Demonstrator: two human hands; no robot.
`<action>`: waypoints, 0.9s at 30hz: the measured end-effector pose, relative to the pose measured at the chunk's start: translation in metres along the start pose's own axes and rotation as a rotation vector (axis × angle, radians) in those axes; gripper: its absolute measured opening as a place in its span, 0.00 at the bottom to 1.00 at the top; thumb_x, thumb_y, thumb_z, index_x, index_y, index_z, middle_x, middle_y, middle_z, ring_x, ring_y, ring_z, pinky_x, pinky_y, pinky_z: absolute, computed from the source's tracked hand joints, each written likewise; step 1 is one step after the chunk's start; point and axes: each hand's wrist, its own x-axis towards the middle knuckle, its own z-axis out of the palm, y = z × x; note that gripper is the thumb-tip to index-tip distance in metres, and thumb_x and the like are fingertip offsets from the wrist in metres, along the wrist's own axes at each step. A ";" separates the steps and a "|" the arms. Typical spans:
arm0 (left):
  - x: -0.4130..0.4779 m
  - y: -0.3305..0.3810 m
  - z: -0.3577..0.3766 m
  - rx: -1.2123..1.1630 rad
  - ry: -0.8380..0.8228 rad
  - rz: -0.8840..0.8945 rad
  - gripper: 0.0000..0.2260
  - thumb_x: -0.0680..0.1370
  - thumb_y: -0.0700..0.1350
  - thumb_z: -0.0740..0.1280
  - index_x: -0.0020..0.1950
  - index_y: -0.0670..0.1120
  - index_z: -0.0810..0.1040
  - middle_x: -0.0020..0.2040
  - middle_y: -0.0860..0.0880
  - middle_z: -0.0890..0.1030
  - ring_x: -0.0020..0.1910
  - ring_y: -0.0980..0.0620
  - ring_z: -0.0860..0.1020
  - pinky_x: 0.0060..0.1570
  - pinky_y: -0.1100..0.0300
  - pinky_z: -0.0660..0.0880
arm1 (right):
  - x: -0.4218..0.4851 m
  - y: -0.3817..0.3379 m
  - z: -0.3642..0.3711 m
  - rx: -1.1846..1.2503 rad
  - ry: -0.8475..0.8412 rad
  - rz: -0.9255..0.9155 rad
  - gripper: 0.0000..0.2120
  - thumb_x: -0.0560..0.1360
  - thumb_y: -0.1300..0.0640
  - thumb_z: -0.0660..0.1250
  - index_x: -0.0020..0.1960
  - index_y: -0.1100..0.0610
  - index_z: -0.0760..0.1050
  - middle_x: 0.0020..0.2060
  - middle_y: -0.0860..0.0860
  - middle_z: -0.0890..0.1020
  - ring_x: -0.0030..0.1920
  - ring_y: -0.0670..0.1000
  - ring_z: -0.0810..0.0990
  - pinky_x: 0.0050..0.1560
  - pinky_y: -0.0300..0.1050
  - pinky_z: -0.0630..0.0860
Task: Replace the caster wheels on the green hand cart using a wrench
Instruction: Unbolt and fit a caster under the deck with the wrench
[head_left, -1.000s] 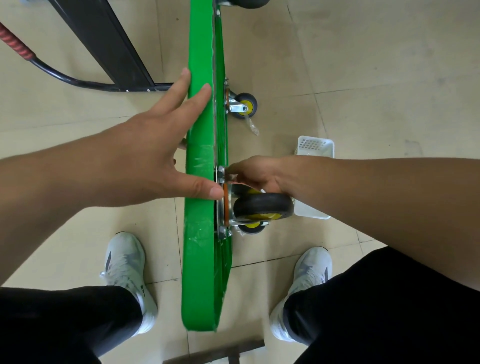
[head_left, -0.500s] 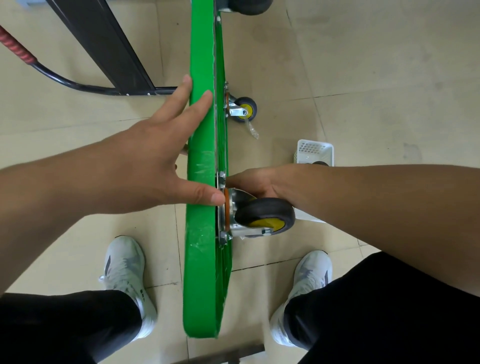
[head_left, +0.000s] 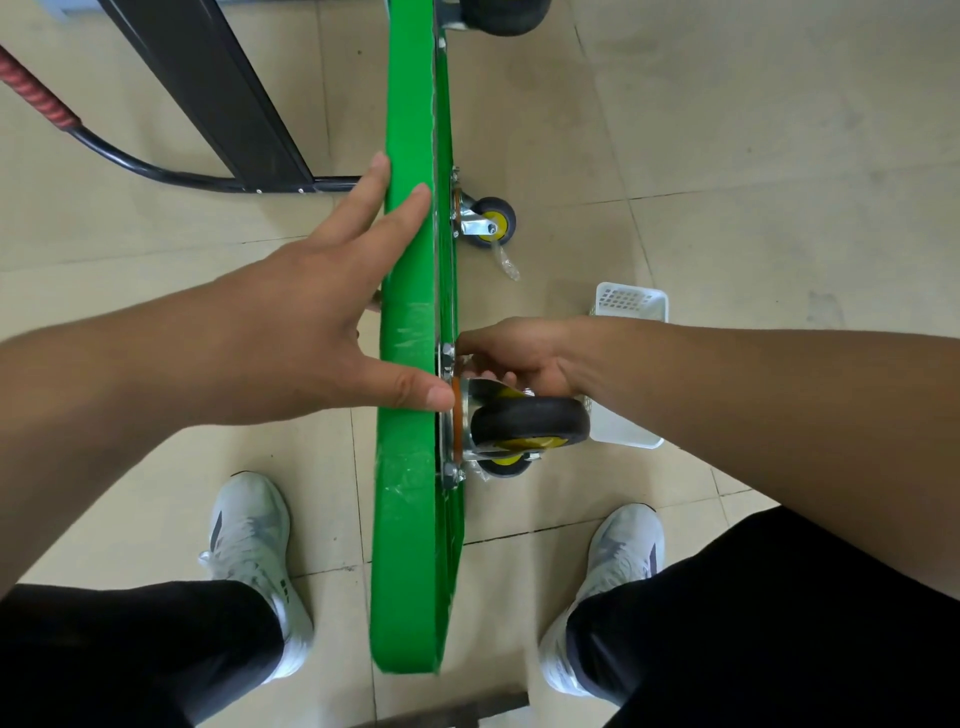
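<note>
Since half a second ago the black rubber caster wheel with a yellow hub (head_left: 530, 423) has swung from a tilted pose to lie level, straight out from the right-hand face of the green flat-decked hand cart (head_left: 408, 519). A second, smaller-looking caster (head_left: 506, 465) now peeks out just beneath it. The right hand (head_left: 519, 353) has also shifted. It was tucked behind the wheel and now sits above it, at the upper corner of the silver mounting plate (head_left: 444, 431).

Its fingers (head_left: 485, 375) are curled tight, with the tips on the caster's silver bracket just off the cart's face. Whether a nut or bolt is pinched between them cannot be told.

The left hand (head_left: 306, 332) has not moved. Its fingers (head_left: 384, 228) are straight and spread, lying flat along the cart's upturned edge, and its thumb (head_left: 415, 392) reaches across that edge to the plate.

The cart stands on its side on the beige tiled floor (head_left: 727, 156), between the person's two white shoes. A third caster (head_left: 491, 221) sticks out from the same face farther along the cart. A white perforated plastic basket (head_left: 631, 304) sits on the floor to the right of the cart, partly behind the right forearm. The cart's black tubular handle (head_left: 156, 169) extends from its left side.
</note>
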 end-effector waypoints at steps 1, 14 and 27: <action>0.000 0.000 0.000 -0.001 0.000 -0.002 0.61 0.55 0.80 0.67 0.78 0.66 0.37 0.75 0.69 0.29 0.66 0.57 0.72 0.59 0.66 0.70 | -0.006 -0.001 0.003 -0.019 0.001 -0.021 0.14 0.84 0.52 0.63 0.42 0.58 0.75 0.31 0.49 0.78 0.24 0.42 0.74 0.22 0.30 0.68; -0.001 0.005 -0.001 -0.010 -0.010 -0.028 0.61 0.56 0.71 0.70 0.80 0.63 0.37 0.76 0.67 0.30 0.64 0.60 0.69 0.58 0.70 0.68 | -0.030 -0.012 0.012 -0.133 0.128 -0.206 0.16 0.84 0.50 0.64 0.39 0.55 0.71 0.28 0.49 0.76 0.25 0.44 0.71 0.21 0.33 0.64; -0.002 0.008 0.000 -0.010 -0.006 -0.034 0.62 0.55 0.72 0.69 0.80 0.62 0.38 0.77 0.66 0.30 0.62 0.59 0.70 0.58 0.69 0.68 | -0.041 -0.013 0.009 -0.245 0.168 -0.556 0.14 0.81 0.49 0.70 0.41 0.54 0.73 0.33 0.51 0.77 0.31 0.49 0.73 0.29 0.42 0.67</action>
